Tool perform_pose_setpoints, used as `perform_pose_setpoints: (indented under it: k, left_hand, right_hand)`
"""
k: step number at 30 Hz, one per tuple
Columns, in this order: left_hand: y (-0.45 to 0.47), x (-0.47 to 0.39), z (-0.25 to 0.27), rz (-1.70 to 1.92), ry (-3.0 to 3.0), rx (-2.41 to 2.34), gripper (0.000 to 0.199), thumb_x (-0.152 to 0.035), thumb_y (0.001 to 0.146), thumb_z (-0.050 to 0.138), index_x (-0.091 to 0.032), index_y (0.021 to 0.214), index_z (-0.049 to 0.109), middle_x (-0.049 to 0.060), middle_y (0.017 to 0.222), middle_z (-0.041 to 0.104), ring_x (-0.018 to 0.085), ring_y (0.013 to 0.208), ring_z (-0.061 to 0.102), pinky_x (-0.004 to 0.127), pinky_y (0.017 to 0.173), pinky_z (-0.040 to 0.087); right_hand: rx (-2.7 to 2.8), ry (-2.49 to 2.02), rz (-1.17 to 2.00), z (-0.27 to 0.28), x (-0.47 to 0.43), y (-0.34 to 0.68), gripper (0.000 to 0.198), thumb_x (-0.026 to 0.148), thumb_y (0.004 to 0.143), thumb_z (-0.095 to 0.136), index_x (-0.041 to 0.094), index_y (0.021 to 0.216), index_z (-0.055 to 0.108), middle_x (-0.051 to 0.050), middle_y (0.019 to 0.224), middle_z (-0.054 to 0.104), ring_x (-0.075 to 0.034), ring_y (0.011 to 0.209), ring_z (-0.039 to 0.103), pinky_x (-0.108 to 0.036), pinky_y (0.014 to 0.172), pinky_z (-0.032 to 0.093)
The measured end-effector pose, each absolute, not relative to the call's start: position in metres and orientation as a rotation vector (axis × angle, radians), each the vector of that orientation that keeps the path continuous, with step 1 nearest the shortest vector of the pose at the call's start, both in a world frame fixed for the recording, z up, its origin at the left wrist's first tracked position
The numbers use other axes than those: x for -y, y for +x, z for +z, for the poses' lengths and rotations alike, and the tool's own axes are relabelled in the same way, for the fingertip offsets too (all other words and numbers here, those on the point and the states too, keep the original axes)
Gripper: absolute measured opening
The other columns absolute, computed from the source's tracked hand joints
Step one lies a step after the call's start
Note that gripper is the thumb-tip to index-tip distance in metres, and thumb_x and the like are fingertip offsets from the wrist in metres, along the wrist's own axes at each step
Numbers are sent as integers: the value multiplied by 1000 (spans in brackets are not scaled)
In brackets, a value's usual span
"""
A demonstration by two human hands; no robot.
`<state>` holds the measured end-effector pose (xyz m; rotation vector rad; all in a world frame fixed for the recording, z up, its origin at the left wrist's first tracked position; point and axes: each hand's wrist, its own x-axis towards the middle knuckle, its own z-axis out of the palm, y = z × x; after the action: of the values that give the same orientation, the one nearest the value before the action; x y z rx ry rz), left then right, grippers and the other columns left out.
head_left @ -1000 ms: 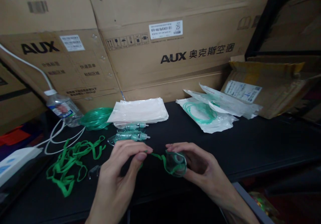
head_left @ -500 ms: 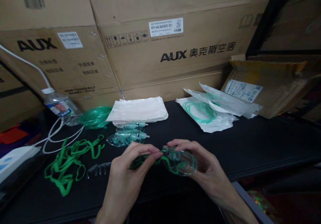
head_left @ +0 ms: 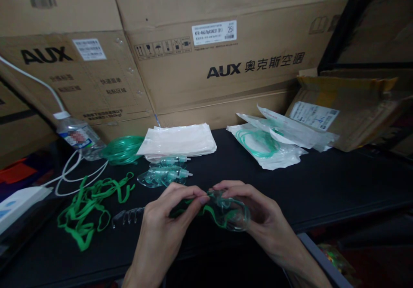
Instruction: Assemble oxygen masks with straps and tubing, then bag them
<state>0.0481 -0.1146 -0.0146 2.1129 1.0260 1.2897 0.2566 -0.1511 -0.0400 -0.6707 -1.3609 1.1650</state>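
Observation:
In my right hand (head_left: 254,206) is a clear oxygen mask (head_left: 237,219), gripped by its edge with the fingers over the top. My left hand (head_left: 174,215) pinches a green elastic strap (head_left: 211,212) at the mask's left edge, thumb against forefinger. The strap runs behind my left fingers and loops down along the mask. Where strap and mask meet is partly covered by fingertips, so I cannot tell whether it is threaded. More green straps (head_left: 82,219) lie tangled to the left, beside some small clear plastic pieces (head_left: 127,217). Several clear masks (head_left: 166,175) rest beyond my left hand.
Behind the masks lie a stack of white pouches (head_left: 179,141) and coiled green tubing (head_left: 124,148). Packed tubing in bags (head_left: 261,144) sits back right near an open carton (head_left: 348,111). A plastic bottle (head_left: 77,135) and power strip (head_left: 24,208) stand left; large cardboard boxes (head_left: 226,94) form the back.
My right hand has tilted the mask slightly, its lower edge now a little lower and further left. My left hand keeps its pinch on the strap, nearly in place.

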Motion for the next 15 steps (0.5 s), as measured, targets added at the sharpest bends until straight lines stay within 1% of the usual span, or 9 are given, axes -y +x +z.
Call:
perform_pose_setpoints:
  k: [3, 8, 10, 12, 14, 15]
  left_hand:
    - [47, 116, -12, 1306, 2117, -1043, 10, -18, 89, 76, -28, 91, 78, -4, 86, 75, 12, 76, 71, 18, 71, 56]
    - [48, 115, -12, 1251, 2013, -1046, 7, -21, 87, 77, -25, 83, 80, -2, 80, 77, 15, 70, 73, 20, 67, 59]
    - [49, 114, -14, 1202, 1885, -1030, 6, -22, 87, 76, -26, 90, 80, -3, 77, 79, 14, 70, 75, 20, 70, 60]
    - [50, 114, -16, 1132, 1772, -980, 17, -23, 89, 74, -28, 105, 78, -5, 76, 79, 14, 73, 76, 19, 76, 60]
    - [51, 113, -15, 1058, 1712, -936, 24, -26, 89, 74, -30, 113, 77, -5, 83, 82, 13, 80, 78, 18, 80, 59]
    - [51, 113, -15, 1029, 1691, -929, 24, -27, 89, 74, -31, 112, 78, -4, 89, 83, 14, 84, 78, 18, 81, 59]
  right_hand:
    - [1424, -722, 1090, -41, 152, 256, 20, 27, 99, 67, 36, 115, 74, -4, 132, 67, -20, 126, 64, -33, 106, 52]
    - [1541, -789, 973, -41, 154, 256, 26, 19, 100, 62, 36, 117, 73, -4, 135, 67, -23, 125, 65, -38, 107, 52]
    - [1566, -798, 938, -42, 154, 255, 28, 16, 100, 62, 36, 116, 73, -4, 135, 67, -23, 126, 65, -38, 107, 52]
    - [1589, -815, 900, -43, 153, 254, 30, 13, 99, 62, 35, 115, 73, -4, 136, 67, -22, 127, 63, -37, 107, 51]
    - [1620, -833, 860, -44, 153, 253, 33, 11, 98, 62, 36, 116, 72, -3, 138, 66, -21, 130, 62, -36, 109, 50]
    - [1640, -842, 844, -44, 154, 253, 36, 9, 96, 61, 36, 118, 70, -2, 139, 65, -21, 131, 60, -37, 110, 49]
